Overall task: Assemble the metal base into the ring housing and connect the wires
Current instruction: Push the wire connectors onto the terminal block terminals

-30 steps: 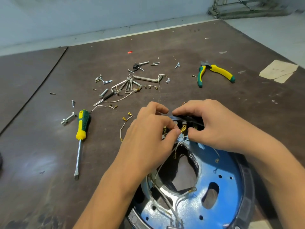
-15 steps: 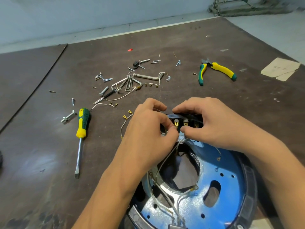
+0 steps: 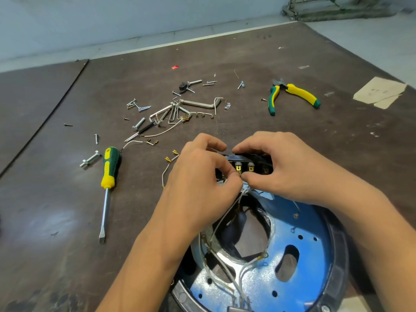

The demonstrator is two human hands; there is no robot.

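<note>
Head view: both hands met at the far edge of the assembly, near the middle of the brown table. The left hand had its fingers curled, thumb and forefinger pinched together on the upper end of the white wires, right against a brass tab of the black terminal block. What sat between those fingertips was hidden. The right hand gripped the terminal block, fingers curled over its top and thumb pressed under it.

The blue metal base lay inside the black ring housing at the lower right, partly cut off by the picture's edge. The wires ran from the pinch down across the base's large central opening.

To the left lay a green and yellow screwdriver, blade toward the person, with a bolt just beside its handle. A loose wire with brass connectors lay near the left hand. Farther off sat hex keys and scattered screws. Pliers rested at the far right, well apart from a paper scrap.
</note>
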